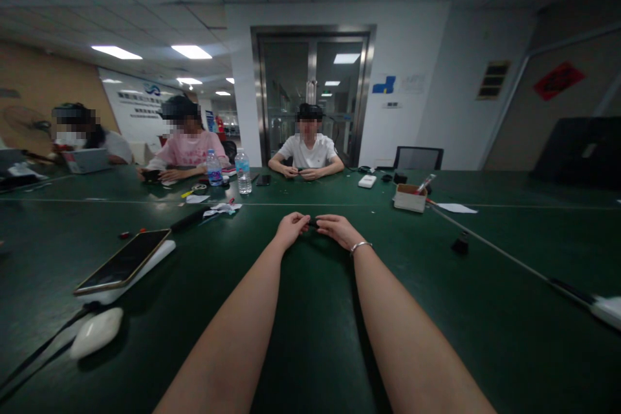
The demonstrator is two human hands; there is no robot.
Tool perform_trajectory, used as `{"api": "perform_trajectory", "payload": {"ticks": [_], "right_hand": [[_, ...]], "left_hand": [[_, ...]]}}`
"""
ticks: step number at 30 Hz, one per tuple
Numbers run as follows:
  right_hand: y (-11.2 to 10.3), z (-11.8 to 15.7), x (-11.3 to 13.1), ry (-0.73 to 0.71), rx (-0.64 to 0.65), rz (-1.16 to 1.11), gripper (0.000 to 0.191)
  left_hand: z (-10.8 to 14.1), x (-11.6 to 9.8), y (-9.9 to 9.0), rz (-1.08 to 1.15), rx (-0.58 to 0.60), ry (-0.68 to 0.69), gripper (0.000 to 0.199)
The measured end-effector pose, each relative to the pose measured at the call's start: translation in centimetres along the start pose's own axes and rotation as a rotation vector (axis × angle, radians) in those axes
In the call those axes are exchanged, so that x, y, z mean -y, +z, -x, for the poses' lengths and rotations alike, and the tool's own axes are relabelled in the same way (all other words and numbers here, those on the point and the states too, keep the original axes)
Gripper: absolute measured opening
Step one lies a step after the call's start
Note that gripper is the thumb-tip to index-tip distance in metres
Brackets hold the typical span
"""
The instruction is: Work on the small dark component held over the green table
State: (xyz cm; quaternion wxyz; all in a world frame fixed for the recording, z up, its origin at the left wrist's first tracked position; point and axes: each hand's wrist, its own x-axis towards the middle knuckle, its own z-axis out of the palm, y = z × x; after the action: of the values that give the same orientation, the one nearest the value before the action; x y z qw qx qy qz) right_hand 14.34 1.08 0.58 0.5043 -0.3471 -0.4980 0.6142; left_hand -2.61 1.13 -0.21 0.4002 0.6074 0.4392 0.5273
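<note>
Both arms reach out over the dark green table (320, 323). Between my fingertips is a small black object (313, 223), too small and dark to name. My left hand (292, 229) pinches its left end, thumb and fingers together. At its other end, my right hand (338, 230) has its fingers closed against the object, mostly covering it. A silver bracelet (360, 246) circles my right wrist. The two hands are close together, just above or resting on the tabletop; which of these I cannot tell.
To the left, a phone (126, 262) lies on a white box, near a white pebble-shaped case (97, 333) with a black strap. Water bottles (243, 171) stand farther back. On the right are a small box (410, 198) and a black clip-like piece (460, 243). Three people sit across the table.
</note>
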Motion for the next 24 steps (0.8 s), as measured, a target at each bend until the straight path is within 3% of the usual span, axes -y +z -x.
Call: {"api": "perform_trajectory", "payload": {"ticks": [10, 17, 22, 24], "right_hand": [[-0.12, 0.32, 0.13, -0.017, 0.089, 0.055, 0.037], [0.37, 0.37, 0.36, 0.021, 0.068, 0.1, 0.015], [0.25, 0.27, 0.35, -0.027, 0.098, 0.089, 0.035], [0.34, 0.15, 0.29, 0.002, 0.079, 0.127, 0.027]], "left_hand": [[0.08, -0.51, -0.01, 0.046, -0.018, -0.028, 0.035], [-0.08, -0.29, -0.15, 0.062, 0.006, -0.012, 0.034], [-0.2, 0.02, -0.11, 0.062, -0.007, 0.012, 0.032], [-0.19, 0.01, -0.07, 0.064, -0.005, 0.013, 0.032]]}}
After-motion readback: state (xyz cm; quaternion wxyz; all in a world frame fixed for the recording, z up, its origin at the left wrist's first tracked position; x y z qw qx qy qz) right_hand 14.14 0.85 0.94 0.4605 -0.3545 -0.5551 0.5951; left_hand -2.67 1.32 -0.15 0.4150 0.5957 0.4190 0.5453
